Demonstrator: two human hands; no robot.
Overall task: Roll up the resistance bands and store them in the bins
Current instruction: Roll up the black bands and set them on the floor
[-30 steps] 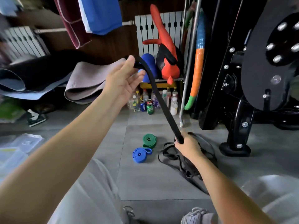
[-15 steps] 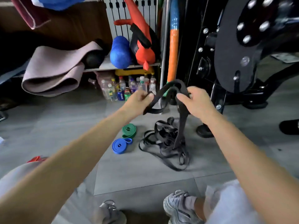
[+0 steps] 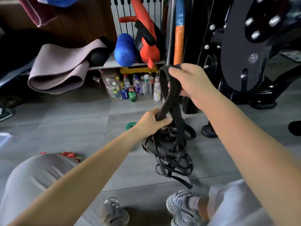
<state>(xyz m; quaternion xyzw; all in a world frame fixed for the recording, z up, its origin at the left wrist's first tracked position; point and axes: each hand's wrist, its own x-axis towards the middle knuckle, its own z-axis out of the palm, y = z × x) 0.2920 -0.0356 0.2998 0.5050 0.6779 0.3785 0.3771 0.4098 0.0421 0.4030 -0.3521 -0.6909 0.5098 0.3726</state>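
Two hands on one black band, and it's up off the floor!
Up high, the right hand [image 3: 193, 85] has its fingers curled over the top of the black band [image 3: 175, 97], pinching the loop; lower down, the left hand [image 3: 151, 123] is closed tight round the strands below it. From that lower grip the band drops straight into a tangled pile of black bands [image 3: 169, 154] on the grey floor [image 3: 73, 124], between the person's knees and just ahead of the grey shoes [image 3: 180, 207]. A rolled green band [image 3: 130, 125] lies on the floor just beside the left hand, partly hidden by it. Bottles and cans [image 3: 135, 88] stand under the shelf behind, with a black gym machine [image 3: 241, 46] to the right.
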